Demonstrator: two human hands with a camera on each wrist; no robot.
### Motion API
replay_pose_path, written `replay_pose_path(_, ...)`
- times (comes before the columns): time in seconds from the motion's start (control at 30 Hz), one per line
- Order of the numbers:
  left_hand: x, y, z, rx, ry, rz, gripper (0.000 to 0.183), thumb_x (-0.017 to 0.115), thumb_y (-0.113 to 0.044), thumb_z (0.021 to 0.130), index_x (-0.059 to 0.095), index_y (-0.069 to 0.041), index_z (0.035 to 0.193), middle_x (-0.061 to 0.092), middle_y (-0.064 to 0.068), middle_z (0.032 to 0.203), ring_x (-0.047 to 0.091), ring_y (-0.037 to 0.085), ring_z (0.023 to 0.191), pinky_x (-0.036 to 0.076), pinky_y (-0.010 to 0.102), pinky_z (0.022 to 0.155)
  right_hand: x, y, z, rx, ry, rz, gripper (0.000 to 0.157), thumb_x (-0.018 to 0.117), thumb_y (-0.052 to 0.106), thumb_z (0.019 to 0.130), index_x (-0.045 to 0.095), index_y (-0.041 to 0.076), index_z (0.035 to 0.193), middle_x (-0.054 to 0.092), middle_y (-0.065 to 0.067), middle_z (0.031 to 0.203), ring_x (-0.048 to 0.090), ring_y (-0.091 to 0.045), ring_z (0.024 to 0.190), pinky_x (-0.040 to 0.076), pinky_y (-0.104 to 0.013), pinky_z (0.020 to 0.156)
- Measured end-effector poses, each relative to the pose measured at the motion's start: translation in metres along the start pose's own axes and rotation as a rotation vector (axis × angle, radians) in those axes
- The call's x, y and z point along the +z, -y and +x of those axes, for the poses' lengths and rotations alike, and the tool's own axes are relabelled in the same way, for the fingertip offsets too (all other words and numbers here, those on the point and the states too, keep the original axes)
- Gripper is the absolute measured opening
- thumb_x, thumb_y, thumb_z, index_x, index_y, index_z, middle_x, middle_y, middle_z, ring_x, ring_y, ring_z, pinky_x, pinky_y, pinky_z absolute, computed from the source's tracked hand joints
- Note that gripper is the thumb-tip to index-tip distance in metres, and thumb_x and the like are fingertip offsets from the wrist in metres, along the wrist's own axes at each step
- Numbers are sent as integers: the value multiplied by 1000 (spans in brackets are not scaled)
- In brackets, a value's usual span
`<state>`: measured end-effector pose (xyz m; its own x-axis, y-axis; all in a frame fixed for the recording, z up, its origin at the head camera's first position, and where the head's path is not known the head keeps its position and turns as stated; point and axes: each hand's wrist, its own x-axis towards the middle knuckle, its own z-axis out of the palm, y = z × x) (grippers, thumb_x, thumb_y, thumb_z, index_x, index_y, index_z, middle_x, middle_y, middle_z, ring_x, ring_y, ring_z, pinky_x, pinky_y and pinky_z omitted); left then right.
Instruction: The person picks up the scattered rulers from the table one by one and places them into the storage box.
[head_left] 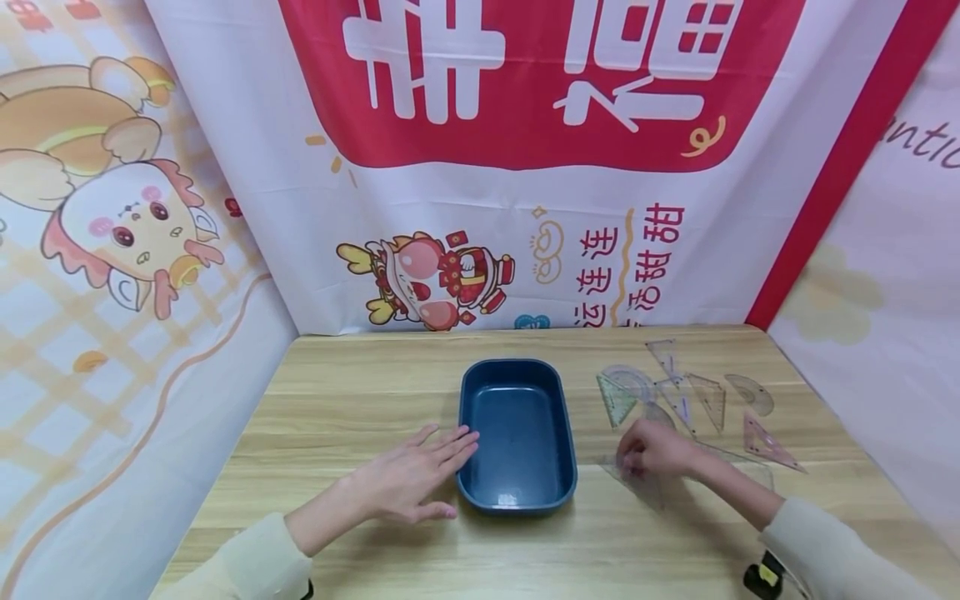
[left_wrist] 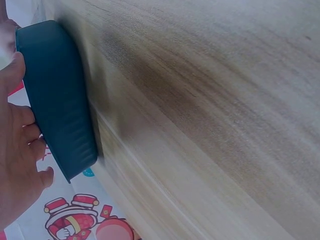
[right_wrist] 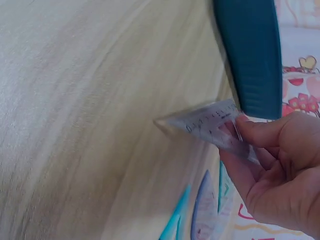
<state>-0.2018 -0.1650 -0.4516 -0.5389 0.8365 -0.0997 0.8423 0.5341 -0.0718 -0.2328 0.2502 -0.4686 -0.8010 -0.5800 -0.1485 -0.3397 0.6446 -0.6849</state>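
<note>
A dark blue rectangular tray (head_left: 517,505) sits at the middle of the table. My left hand (head_left: 412,475) rests its straight fingertips on the tray's left rim; in the left wrist view the fingers (left_wrist: 31,132) lie along the tray's edge. To the right of the tray, my right hand (head_left: 660,450) pinches a clear triangular set square (right_wrist: 215,125) between thumb and fingers, one corner pointing down toward the tabletop. Behind and beside that hand lie a green set square (head_left: 617,400), a clear protractor (head_left: 750,395) and a pink set square (head_left: 772,442).
Several more transparent set squares and protractors spread over the right back of the table, among them a brownish set square (head_left: 707,398). The wooden table (head_left: 360,383) ends at a printed cloth backdrop (head_left: 525,192), with more cloth hanging on both sides.
</note>
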Motion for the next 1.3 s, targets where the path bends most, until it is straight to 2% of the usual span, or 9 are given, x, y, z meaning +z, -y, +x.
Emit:
replay_pose_path(0.13,-1,-1,0,-6,13,-10,83,39,-63,90,12,-14,151,9,1,157,10,22,145,21,53,112,-8,3,-5,72,-25,145,14,57,-4,86,70,-5,91,70,-12,79,67,-21,69,56,-26,58)
replay_pose_path(0.2,-2,-1,1,-9,17,-15,82,40,-63,90,13,-14,151,10,1,157,11,22,145,22,53,112,-13,6,-8,107,-70,139,13,60,0,86,71,-2,91,70,-9,82,65,-20,73,55,-26,61)
replay_pose_path(0.33,-2,-1,1,-17,16,-8,81,39,-62,90,14,-14,150,11,1,157,11,22,145,22,53,112,-21,10,-10,150,-177,57,11,67,8,83,75,5,91,70,-4,85,59,-13,76,49,-23,62)
replay_pose_path(0.53,-3,-1,2,-22,21,-4,80,39,-62,91,13,-15,151,11,0,157,13,22,144,23,52,112,-27,15,-10,238,-253,75,10,70,10,81,75,4,89,70,-2,75,62,-11,68,50,-24,56)
replay_pose_path(0.7,-3,-2,2,-25,27,-5,80,38,-62,91,13,-15,151,11,0,157,14,22,144,23,52,112,-32,22,-10,252,-286,37,7,71,13,81,75,9,86,70,0,71,62,-13,64,49,-25,54)
replay_pose_path(0.87,-3,-2,2,-24,20,-4,80,38,-62,91,14,-15,150,16,2,157,15,22,144,24,52,112,-36,27,-8,202,-292,29,10,72,12,80,73,5,87,70,-2,71,65,-13,62,52,-25,55)
replay_pose_path(1.0,-3,-2,2,-28,24,1,79,38,-62,91,14,-15,151,16,3,157,15,22,144,25,52,111,-38,30,-6,203,-293,35,11,72,13,80,73,5,87,70,-2,70,66,-16,63,53,-28,54)
replay_pose_path(1.13,-4,-3,3,-33,29,7,77,35,-61,92,15,-16,150,17,2,157,15,22,144,25,52,112,-39,31,-4,196,-280,65,11,70,10,81,72,2,89,71,-3,72,67,-18,65,55,-32,56)
replay_pose_path(1.3,-4,-4,4,-31,13,27,74,32,-60,93,21,-13,149,21,4,155,17,23,143,27,51,111,-41,33,-1,190,-257,112,10,67,4,83,71,0,91,71,-5,75,67,-17,65,56,-30,60)
